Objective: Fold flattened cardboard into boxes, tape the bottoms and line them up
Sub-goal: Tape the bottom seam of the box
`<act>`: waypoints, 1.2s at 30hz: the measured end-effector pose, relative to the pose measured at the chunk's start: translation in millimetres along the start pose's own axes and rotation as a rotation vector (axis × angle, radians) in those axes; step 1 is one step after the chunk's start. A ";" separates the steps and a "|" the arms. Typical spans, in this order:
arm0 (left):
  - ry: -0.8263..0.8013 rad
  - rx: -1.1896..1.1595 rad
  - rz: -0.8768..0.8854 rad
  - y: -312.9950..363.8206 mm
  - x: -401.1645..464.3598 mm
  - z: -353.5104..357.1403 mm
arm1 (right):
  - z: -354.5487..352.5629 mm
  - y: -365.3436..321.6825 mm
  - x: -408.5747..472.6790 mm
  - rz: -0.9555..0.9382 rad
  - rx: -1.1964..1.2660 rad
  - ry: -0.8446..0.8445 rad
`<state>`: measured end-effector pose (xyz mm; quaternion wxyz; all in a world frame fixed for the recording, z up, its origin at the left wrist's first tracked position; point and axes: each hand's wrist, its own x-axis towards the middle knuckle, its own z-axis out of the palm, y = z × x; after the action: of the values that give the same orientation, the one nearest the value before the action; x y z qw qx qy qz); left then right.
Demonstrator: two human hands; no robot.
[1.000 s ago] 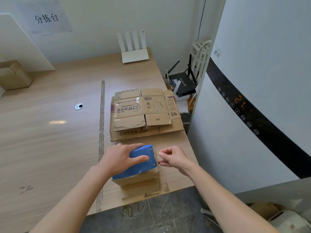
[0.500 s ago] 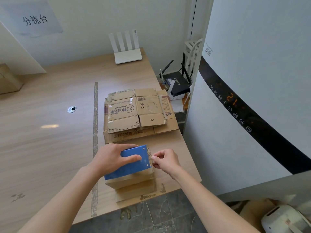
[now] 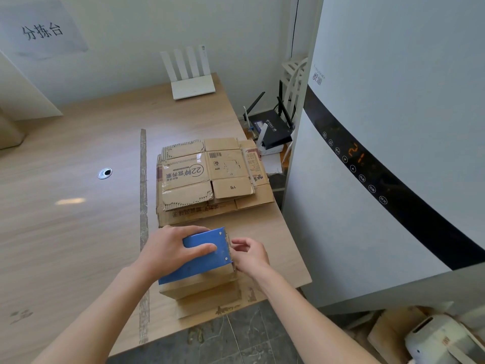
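Now the left hand (image 3: 168, 252) holds the blue tape cutter (image 3: 202, 254) on the small box (image 3: 202, 287), just in front of the flat cardboard pile (image 3: 210, 177). The right hand (image 3: 250, 256) seems to pinch the tape end. A crooked pull could wrinkle the tape.

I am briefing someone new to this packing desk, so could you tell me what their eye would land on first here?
Most likely the blue tape dispenser near the table's front edge, gripped by the left hand on top of a cardboard box, while the right hand works at its right end. Just behind lies the stack of flattened cardboard. A big white appliance with an orange display fills the right side.
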<state>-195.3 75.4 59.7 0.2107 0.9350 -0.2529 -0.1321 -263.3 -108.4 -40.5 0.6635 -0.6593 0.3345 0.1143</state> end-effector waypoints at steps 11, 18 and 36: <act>-0.069 0.148 -0.097 -37.8 -28.6 -37.3 | 4.0 -10.3 -5.7 -0.116 -0.224 0.059; -0.120 0.201 -0.251 -90.4 -74.8 -53.9 | 15.3 -7.3 -10.6 -0.187 -0.309 0.068; -0.162 0.648 -0.296 -155.7 -90.3 -13.8 | 20.7 -4.7 -7.2 -0.239 -0.392 0.111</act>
<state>-201.0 249.6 12.7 -0.1386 0.9662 -0.1593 -0.1478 -259.8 -87.1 -34.3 0.5124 -0.8156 0.2616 0.0615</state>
